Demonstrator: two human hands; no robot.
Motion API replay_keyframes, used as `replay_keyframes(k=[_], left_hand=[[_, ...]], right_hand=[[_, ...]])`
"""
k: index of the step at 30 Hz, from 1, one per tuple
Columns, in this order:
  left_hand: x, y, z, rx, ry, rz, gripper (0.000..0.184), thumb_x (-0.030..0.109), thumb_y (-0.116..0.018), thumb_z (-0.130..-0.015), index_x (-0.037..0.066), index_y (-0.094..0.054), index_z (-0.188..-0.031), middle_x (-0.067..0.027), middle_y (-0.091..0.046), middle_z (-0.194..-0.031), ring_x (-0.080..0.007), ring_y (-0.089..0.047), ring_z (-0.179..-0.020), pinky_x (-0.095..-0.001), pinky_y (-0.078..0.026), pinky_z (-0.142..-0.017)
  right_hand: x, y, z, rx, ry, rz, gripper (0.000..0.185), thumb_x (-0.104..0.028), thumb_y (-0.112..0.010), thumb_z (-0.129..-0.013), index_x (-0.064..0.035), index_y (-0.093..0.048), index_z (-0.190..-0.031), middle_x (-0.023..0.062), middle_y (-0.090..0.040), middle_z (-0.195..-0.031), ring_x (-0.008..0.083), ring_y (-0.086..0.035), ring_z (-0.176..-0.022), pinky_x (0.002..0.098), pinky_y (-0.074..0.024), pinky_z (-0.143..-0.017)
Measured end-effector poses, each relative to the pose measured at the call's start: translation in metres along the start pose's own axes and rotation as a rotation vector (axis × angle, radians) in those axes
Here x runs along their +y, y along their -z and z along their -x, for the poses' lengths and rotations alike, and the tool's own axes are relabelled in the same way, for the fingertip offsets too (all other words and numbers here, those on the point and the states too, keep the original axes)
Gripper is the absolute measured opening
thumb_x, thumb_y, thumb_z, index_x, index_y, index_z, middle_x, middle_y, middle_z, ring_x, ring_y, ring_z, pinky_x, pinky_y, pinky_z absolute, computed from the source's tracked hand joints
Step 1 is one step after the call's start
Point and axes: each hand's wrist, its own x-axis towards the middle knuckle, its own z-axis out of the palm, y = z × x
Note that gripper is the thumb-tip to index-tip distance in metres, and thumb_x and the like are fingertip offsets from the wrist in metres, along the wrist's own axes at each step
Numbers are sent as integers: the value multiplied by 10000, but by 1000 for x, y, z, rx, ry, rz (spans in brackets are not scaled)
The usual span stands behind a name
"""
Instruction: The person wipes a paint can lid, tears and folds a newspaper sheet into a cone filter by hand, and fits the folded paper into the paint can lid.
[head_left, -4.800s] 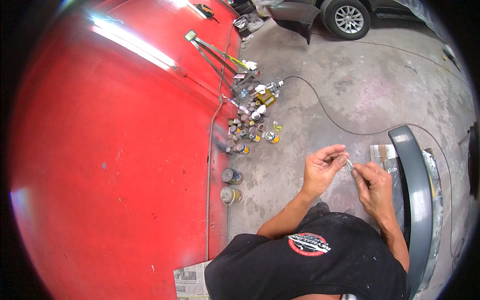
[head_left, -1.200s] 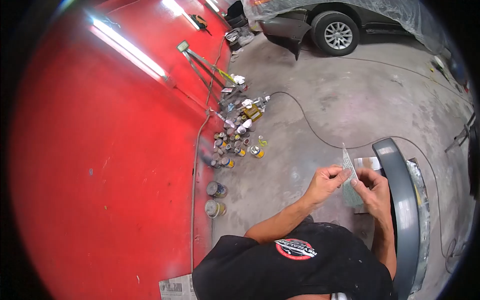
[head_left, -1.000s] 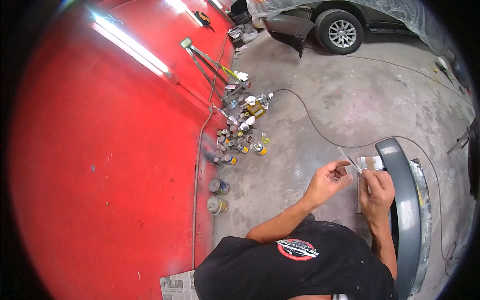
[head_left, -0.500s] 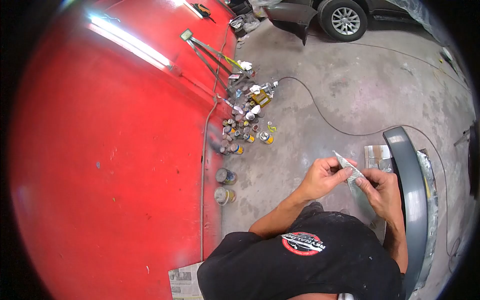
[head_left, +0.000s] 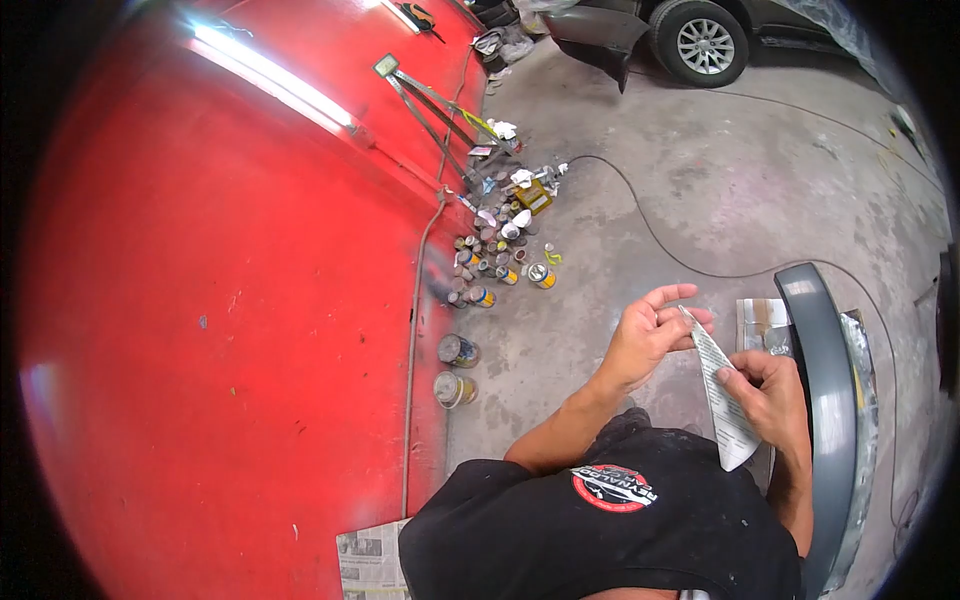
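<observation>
A flat, cone-shaped paper paint strainer with printed lines is in front of my chest, its point up and its wide rounded end down. My right hand pinches its right edge between thumb and fingers. My left hand is at the pointed tip with fingers spread; the tip lies against or just in front of them, and I cannot tell whether they touch.
A long dark grey curved panel rests at my right. Several paint cans and a stepladder stand along the red wall. A hose crosses the floor toward a car wheel at the back.
My left fingers have opened from their pinch on the strainer. The strainer has turned, so its broad printed side and wide lower end now show.
</observation>
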Motion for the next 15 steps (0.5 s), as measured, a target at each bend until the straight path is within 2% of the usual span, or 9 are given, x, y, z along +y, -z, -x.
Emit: replay_keyframes(k=[5, 8, 10, 12, 15], left_hand=[[-2, 5, -1, 0, -20, -41, 319, 0, -539, -889, -44, -478, -1200, -179, -634, -1053, -232, -647, -957, -340, -554, -838], [-4, 3, 1, -17, -59, -85, 269, -10, -534, -893, -41, -515, -1160, -171, -635, -1056, -225, -646, -956, -338, -553, -835], [-4, 0, 4, -39, -83, -109, 251, -15, -530, -897, -38, -527, -1147, -166, -637, -1055, -219, -644, -959, -335, -552, -833], [-8, -5, 6, -36, -191, -135, 290, -8, -535, -904, -27, -510, -1192, -156, -637, -1067, -194, -637, -958, -319, -547, -826], [-9, -15, 7, 11, -189, -131, 260, 21, -568, -900, -33, -558, -1154, -132, -654, -1032, -159, -636, -926, -296, -546, -813]], right_hand=[[-2, 5, -2, -64, -29, 35, 171, -101, -651, -806, 53, -673, -879, 60, -630, -628, 80, -535, -559, 262, -417, -512], [-4, 6, -6, -60, 42, 143, 182, -103, -648, -809, 62, -666, -885, 78, -647, -660, 94, -562, -594, 265, -438, -541], [-12, -6, -10, 56, 167, 136, 168, -83, -637, -821, 63, -663, -899, 106, -657, -700, 109, -585, -628, 269, -454, -574], [-14, -11, -12, 105, 167, 86, 153, -69, -632, -826, 59, -662, -906, 115, -655, -707, 112, -592, -639, 270, -459, -587], [-8, -18, -20, 166, 190, -35, 126, -43, -626, -832, 48, -659, -913, 124, -648, -713, 112, -596, -650, 269, -464, -601]])
